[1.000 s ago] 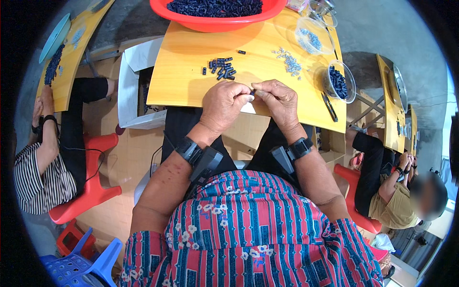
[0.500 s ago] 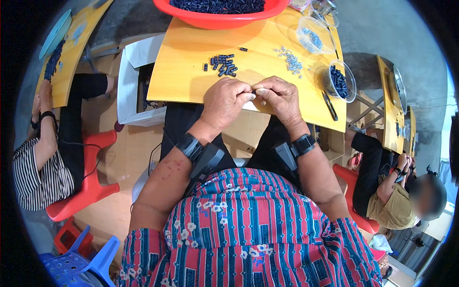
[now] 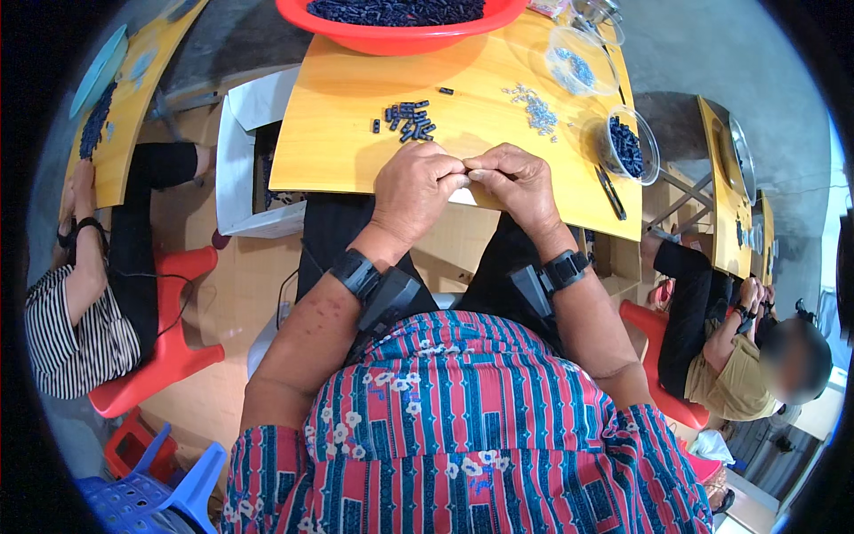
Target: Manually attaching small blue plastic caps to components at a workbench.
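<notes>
Over the front edge of the yellow table [image 3: 338,98], my left hand [image 3: 414,187] and my right hand [image 3: 520,182] meet fingertip to fingertip. Both are closed in a pinch. A small dark piece [image 3: 466,170] shows as a sliver between them, mostly covered by the left fingers and thumb. What the right fingertips grip is too small to make out. Just beyond my left hand lies a loose pile of short navy-black plastic pieces [image 3: 408,119], with a single one [image 3: 446,90] apart. Beyond my right hand small clear pieces [image 3: 539,113] are scattered.
A red basin [image 3: 400,37] of dark pieces stands at the far edge. To the right are a clear tub [image 3: 630,147] of dark pieces, a tub of clear bits [image 3: 574,71] and a black pen-like tool [image 3: 611,193]. An open white box [image 3: 236,169] stands left. People sit at side tables.
My hands stay together in nearly the same place, fingertips slightly shifted. Less of the dark piece shows between them now. The whole view has shifted slightly.
</notes>
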The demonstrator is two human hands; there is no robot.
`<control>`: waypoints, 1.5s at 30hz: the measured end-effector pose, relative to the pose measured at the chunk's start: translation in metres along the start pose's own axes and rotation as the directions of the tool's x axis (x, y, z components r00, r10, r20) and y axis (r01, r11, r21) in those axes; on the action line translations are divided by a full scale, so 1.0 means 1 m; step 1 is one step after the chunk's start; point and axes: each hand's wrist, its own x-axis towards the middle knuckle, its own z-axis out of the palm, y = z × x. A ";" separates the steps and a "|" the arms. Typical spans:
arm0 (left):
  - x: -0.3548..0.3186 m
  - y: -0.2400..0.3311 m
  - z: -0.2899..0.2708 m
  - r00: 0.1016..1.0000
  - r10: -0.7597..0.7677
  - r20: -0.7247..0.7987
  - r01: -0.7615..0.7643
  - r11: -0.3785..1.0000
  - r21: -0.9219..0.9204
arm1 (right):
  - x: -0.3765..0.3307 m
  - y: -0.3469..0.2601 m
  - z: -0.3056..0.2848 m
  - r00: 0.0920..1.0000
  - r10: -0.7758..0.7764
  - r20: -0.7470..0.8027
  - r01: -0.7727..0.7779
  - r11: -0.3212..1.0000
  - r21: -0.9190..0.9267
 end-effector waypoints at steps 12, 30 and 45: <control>-0.004 0.002 -0.002 1.000 0.026 -0.005 -0.026 0.999 -0.034 | -0.013 -0.004 0.008 0.974 -0.209 -0.085 0.199 0.973 -0.114; -0.009 0.009 0.004 0.996 0.091 -0.025 -0.091 0.996 -0.002 | 0.005 -0.015 0.021 0.973 0.142 -0.183 -0.127 0.987 0.094; -0.013 0.016 0.007 0.993 0.114 -0.016 -0.114 0.992 0.051 | 0.011 -0.029 0.026 0.993 0.067 -0.098 -0.100 0.922 -0.375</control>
